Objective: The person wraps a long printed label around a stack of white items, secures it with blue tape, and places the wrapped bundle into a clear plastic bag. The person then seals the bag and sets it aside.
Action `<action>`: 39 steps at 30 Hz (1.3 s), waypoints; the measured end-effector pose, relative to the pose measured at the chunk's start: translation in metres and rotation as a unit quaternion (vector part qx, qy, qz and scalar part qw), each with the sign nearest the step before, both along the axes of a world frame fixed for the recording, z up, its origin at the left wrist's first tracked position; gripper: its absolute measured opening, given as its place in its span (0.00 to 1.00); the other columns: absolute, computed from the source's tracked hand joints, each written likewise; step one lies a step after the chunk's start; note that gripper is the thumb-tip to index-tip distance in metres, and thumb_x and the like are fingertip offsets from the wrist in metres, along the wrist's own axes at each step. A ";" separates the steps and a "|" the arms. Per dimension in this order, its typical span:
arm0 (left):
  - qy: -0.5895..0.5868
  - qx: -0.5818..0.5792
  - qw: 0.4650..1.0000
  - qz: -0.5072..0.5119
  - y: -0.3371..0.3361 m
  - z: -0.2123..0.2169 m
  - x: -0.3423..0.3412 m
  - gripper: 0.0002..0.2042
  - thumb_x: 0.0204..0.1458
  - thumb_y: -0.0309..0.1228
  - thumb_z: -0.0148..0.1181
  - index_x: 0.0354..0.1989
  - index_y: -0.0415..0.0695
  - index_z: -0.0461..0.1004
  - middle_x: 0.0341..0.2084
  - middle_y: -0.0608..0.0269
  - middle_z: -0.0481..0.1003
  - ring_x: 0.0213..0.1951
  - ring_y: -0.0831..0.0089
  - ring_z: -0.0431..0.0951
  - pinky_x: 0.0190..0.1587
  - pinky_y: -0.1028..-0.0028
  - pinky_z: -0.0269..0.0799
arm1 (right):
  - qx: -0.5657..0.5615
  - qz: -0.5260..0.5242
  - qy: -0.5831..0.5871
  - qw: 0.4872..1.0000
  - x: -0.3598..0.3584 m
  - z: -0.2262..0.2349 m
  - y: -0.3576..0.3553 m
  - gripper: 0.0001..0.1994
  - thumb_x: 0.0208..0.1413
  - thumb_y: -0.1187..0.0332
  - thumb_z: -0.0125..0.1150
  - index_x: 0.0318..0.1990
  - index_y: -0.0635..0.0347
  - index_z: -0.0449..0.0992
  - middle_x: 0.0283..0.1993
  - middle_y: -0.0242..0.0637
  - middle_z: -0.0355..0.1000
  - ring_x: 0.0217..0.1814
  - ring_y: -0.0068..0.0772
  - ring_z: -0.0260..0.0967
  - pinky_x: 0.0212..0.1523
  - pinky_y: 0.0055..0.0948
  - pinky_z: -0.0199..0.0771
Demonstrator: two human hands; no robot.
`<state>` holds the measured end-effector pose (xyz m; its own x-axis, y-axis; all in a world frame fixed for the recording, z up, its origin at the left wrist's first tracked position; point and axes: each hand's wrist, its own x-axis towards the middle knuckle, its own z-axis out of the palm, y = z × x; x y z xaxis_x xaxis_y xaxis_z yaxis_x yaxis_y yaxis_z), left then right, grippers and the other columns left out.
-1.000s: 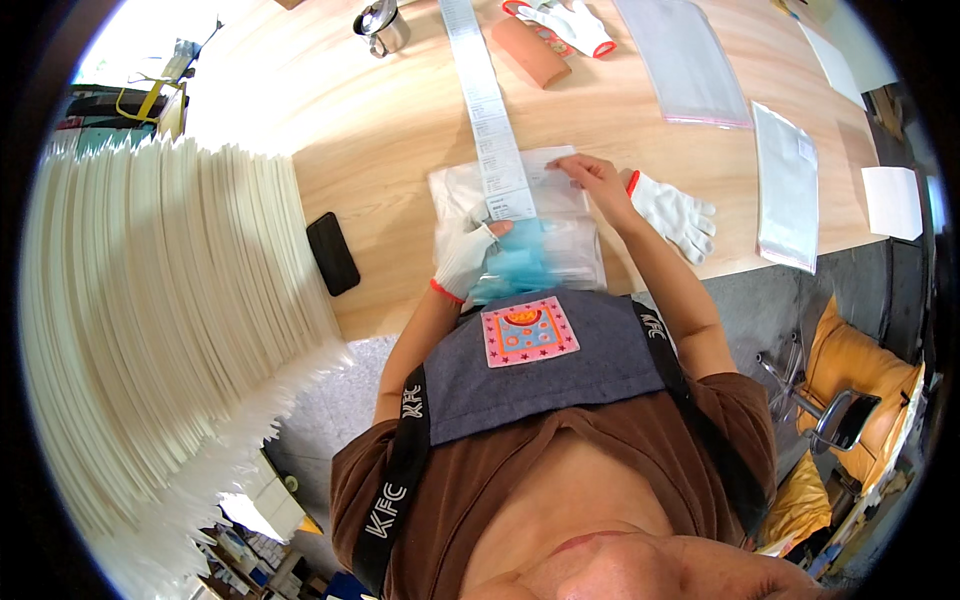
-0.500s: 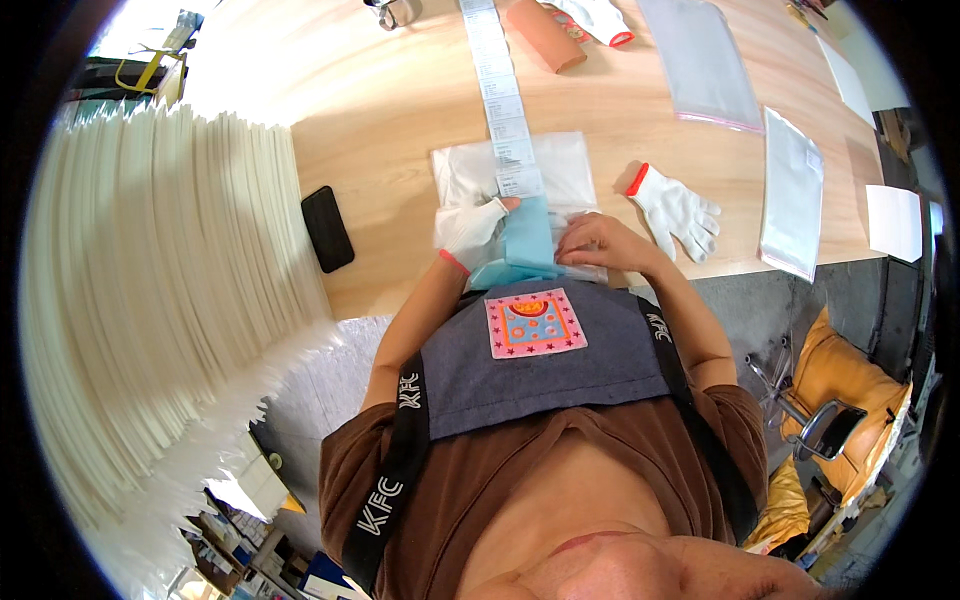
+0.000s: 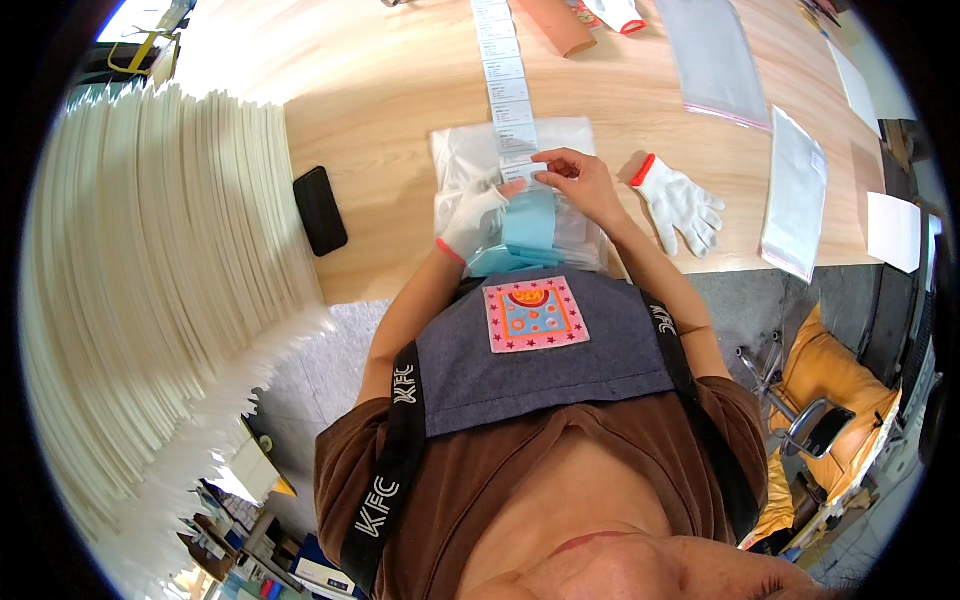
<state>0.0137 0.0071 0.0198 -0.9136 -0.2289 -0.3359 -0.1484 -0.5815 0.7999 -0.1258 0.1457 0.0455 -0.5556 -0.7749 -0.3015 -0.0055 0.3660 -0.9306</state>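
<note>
A long strip of white printed labels [image 3: 508,90] runs from the far side of the table toward me, its near end a bare light-blue backing [image 3: 529,222]. Under it lies a stack of clear plastic bags [image 3: 458,150]. My left hand [image 3: 470,225], in a white glove with a red cuff and a bare thumb tip, holds the strip's left edge where the labels meet the backing. Bare, my right hand [image 3: 588,188] pinches the right edge of the nearest label with thumb and forefinger. Whether that label has lifted is too small to tell.
A tall stack of white sheets or bags [image 3: 170,220] stands at left beside a black phone [image 3: 320,211]. At right lie a white glove [image 3: 682,204] and clear bag packs [image 3: 795,195] [image 3: 712,60]. A brown roll [image 3: 560,25] lies at the far side.
My right hand has moved up and away from the bags near my apron to the nearest label's right edge. The strip has shifted slightly toward me under my left hand.
</note>
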 end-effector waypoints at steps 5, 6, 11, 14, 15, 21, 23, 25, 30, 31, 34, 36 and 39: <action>-0.121 0.201 0.964 0.127 -0.002 -0.001 -0.007 0.12 0.55 0.30 0.56 0.45 0.38 0.71 0.38 0.61 0.75 0.39 0.73 0.76 0.38 0.76 0.73 | -0.031 0.023 0.041 0.998 0.000 0.002 0.002 0.09 0.47 0.70 0.66 0.38 0.55 0.81 0.34 0.33 0.75 0.34 0.22 0.70 0.37 0.22 0.69; -0.145 0.185 0.964 0.124 -0.003 0.004 -0.007 0.10 0.55 0.29 0.57 0.42 0.38 0.72 0.35 0.61 0.75 0.36 0.74 0.76 0.35 0.77 0.75 | -0.043 0.020 0.071 0.996 0.003 0.005 0.003 0.09 0.47 0.70 0.66 0.37 0.55 0.81 0.33 0.31 0.75 0.34 0.22 0.68 0.36 0.22 0.69; -0.170 0.114 0.971 0.120 0.003 0.019 -0.008 0.10 0.55 0.29 0.56 0.43 0.37 0.72 0.35 0.60 0.75 0.35 0.74 0.76 0.34 0.77 0.74 | -0.093 0.058 0.418 0.902 0.011 0.009 0.009 0.07 0.43 0.69 0.67 0.32 0.51 0.81 0.31 0.34 0.69 0.36 0.35 0.68 0.36 0.29 0.70; -0.163 0.114 0.972 0.127 0.002 0.004 -0.009 0.11 0.55 0.30 0.56 0.44 0.37 0.72 0.34 0.61 0.75 0.33 0.76 0.75 0.32 0.79 0.73 | -0.135 0.048 0.346 0.927 0.016 0.022 0.013 0.05 0.45 0.69 0.66 0.32 0.53 0.81 0.28 0.33 0.68 0.34 0.33 0.68 0.35 0.28 0.69; -0.156 0.120 0.972 0.131 0.001 -0.005 -0.009 0.12 0.55 0.30 0.56 0.44 0.37 0.72 0.34 0.62 0.75 0.32 0.76 0.75 0.31 0.79 0.72 | -0.149 0.032 0.298 0.942 0.015 0.032 0.013 0.05 0.47 0.69 0.66 0.32 0.55 0.81 0.27 0.32 0.68 0.33 0.31 0.68 0.35 0.27 0.69; -0.147 0.080 0.982 0.087 -0.004 -0.020 -0.001 0.20 0.53 0.37 0.60 0.49 0.36 0.71 0.32 0.63 0.74 0.33 0.78 0.74 0.32 0.80 0.71 | -0.131 -0.040 -0.218 0.966 -0.035 0.119 0.019 0.16 0.60 0.61 0.54 0.44 0.68 0.75 0.17 0.18 0.54 0.19 0.09 0.49 0.20 0.12 0.47; -0.128 0.036 0.988 0.084 -0.001 0.003 -0.001 0.20 0.52 0.37 0.61 0.49 0.35 0.72 0.33 0.63 0.75 0.36 0.78 0.73 0.35 0.81 0.70 | -0.123 -0.009 -0.283 0.951 -0.041 0.138 0.022 0.22 0.64 0.57 0.45 0.51 0.70 0.71 0.15 0.16 0.44 0.13 0.07 0.39 0.14 0.12 0.36; -0.119 -0.002 0.989 0.094 -0.003 -0.005 -0.001 0.20 0.52 0.37 0.61 0.47 0.34 0.73 0.36 0.63 0.75 0.36 0.79 0.73 0.37 0.81 0.70 | -0.127 0.013 -0.350 0.928 -0.048 0.147 0.031 0.22 0.65 0.57 0.42 0.51 0.69 0.71 0.14 0.16 0.43 0.12 0.08 0.37 0.12 0.13 0.35; -0.118 0.013 0.988 0.101 -0.002 0.000 0.000 0.19 0.51 0.36 0.62 0.45 0.34 0.75 0.38 0.63 0.75 0.38 0.79 0.73 0.40 0.81 0.69 | -0.127 0.037 -0.420 0.898 -0.059 0.148 0.041 0.22 0.67 0.57 0.38 0.51 0.67 0.71 0.12 0.15 0.40 0.10 0.08 0.33 0.09 0.13 0.34; -0.128 0.031 0.987 0.096 -0.004 -0.009 0.002 0.19 0.51 0.36 0.62 0.46 0.34 0.75 0.39 0.63 0.75 0.38 0.79 0.73 0.40 0.81 0.69 | -0.131 0.039 -0.427 0.894 -0.060 0.147 0.042 0.23 0.67 0.56 0.38 0.52 0.67 0.71 0.12 0.15 0.40 0.10 0.08 0.33 0.09 0.13 0.35; -0.122 0.047 0.986 0.100 -0.003 -0.008 0.002 0.18 0.51 0.34 0.62 0.46 0.33 0.74 0.39 0.63 0.75 0.39 0.79 0.73 0.40 0.81 0.69 | -0.133 0.030 -0.436 0.890 -0.062 0.145 0.044 0.23 0.67 0.56 0.38 0.52 0.67 0.71 0.11 0.15 0.40 0.09 0.08 0.33 0.09 0.12 0.35; -0.110 0.045 0.987 0.105 -0.001 -0.004 0.001 0.18 0.52 0.33 0.62 0.46 0.33 0.74 0.40 0.62 0.75 0.39 0.79 0.73 0.40 0.81 0.69 | -0.132 0.021 -0.444 0.886 -0.062 0.144 0.044 0.23 0.66 0.56 0.38 0.51 0.67 0.71 0.11 0.14 0.40 0.09 0.08 0.33 0.08 0.13 0.34; -0.101 0.036 0.990 0.096 -0.001 -0.003 0.000 0.19 0.53 0.34 0.60 0.49 0.34 0.71 0.41 0.60 0.75 0.39 0.75 0.74 0.40 0.78 0.71 | -0.132 0.015 -0.453 0.882 -0.061 0.144 0.044 0.23 0.66 0.56 0.39 0.51 0.68 0.72 0.11 0.14 0.40 0.09 0.08 0.33 0.08 0.13 0.34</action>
<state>0.0141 0.0059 0.0163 -0.7680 -0.3604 -0.5294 -0.1829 -0.6688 0.7206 -0.1864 0.1900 0.1895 -0.1578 -0.8945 -0.4184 0.7779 0.1484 -0.6106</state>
